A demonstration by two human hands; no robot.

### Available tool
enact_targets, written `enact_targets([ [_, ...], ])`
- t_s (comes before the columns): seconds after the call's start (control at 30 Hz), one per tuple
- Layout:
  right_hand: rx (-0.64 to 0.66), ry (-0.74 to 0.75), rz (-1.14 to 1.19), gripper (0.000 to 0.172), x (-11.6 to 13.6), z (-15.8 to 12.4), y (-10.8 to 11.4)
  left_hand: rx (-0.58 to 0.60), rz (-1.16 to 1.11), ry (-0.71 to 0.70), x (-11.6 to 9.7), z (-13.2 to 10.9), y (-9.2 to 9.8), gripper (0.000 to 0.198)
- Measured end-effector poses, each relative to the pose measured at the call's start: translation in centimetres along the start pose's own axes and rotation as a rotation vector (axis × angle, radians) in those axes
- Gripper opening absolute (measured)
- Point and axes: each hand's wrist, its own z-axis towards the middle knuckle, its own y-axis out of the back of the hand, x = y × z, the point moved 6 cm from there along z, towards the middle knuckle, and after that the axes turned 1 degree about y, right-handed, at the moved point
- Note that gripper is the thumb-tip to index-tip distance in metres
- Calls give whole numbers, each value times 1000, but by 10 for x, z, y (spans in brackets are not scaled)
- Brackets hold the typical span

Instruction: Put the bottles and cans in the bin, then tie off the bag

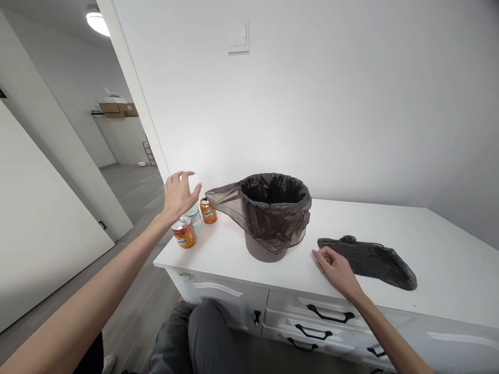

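My left hand [179, 195] is open, fingers spread and bent, above the left end of the white cabinet top. Just under and beside it stand an orange drink can [184, 233], a clear plastic cup [195, 217] with green marking and a second orange can [209, 212]. My right hand [335, 266] rests near the cabinet's front edge with its fingers curled in and nothing visible in them. Close to its right lies a flattened black plastic bag [368, 258]. Between my hands stands a brown bin [265, 252], lined with a dark bin bag [273, 223] whose edge sticks out leftward.
The white cabinet [234, 259] stands against a wall with a light switch [238, 39]. Black-handled drawers [331, 315] face my legs. To the left a doorway opens onto another room with cardboard boxes [117, 108]. A white door [42, 218] is at far left.
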Motion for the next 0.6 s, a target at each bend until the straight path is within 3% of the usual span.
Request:
enact_targets([
  [0.07, -3, 6, -22, 58, 0, -1, 0, 100, 36, 71, 28, -7, -8, 49],
  [0.13, -8, 8, -35, 58, -1, -2, -1, 154, 28, 95, 43, -18, -13, 47],
  [0.3, -18, 11, -66, 58, -4, -3, -2, 33, -37, 30, 42, -37, 1, 42],
  [0.43, -18, 7, -76, 56, -8, -2, -2, -309, -172, -179, 6, -39, 54, 40],
  [0.53, -14, 9, -88, 55, -14, -1, -3, -577, -313, -359, -46, -47, 108, 36],
  [0.6, -7, 14, -90, 54, -18, 0, -3, -618, -404, -432, -86, -54, 135, 33],
])
